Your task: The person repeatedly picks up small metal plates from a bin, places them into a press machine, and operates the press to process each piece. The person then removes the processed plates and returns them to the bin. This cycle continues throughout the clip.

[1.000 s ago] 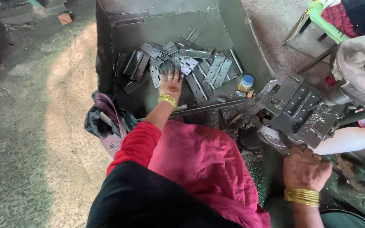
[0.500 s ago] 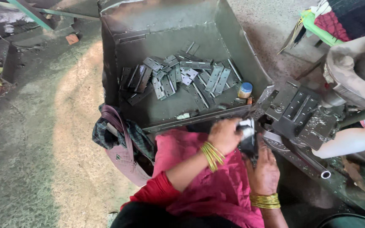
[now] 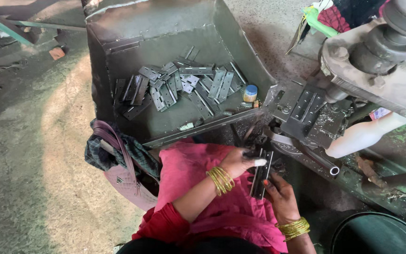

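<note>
Both my hands hold a flat grey metal hinge plate (image 3: 261, 175) upright over my lap in pink cloth. My left hand (image 3: 241, 161), with gold bangles on the wrist, grips its upper left edge. My right hand (image 3: 280, 195), also with bangles, supports it from below and to the right. Beyond my hands a large metal tray (image 3: 240, 56) holds a loose pile of several similar hinge plates (image 3: 179, 84). A press machine (image 3: 316, 113) with a slotted die block stands just right of the plate I hold.
A small blue-capped jar (image 3: 250, 92) stands in the tray's right corner. A pink handbag with a checked cloth (image 3: 118, 164) lies left of my lap. A white bottle (image 3: 363, 136) and a metal tube (image 3: 320, 162) lie by the machine. A dark round bin (image 3: 377, 235) sits at the lower right.
My left hand went from the pile in the tray back to my lap with a hinge plate. My right hand has joined it, and both now hold the plate upright.
</note>
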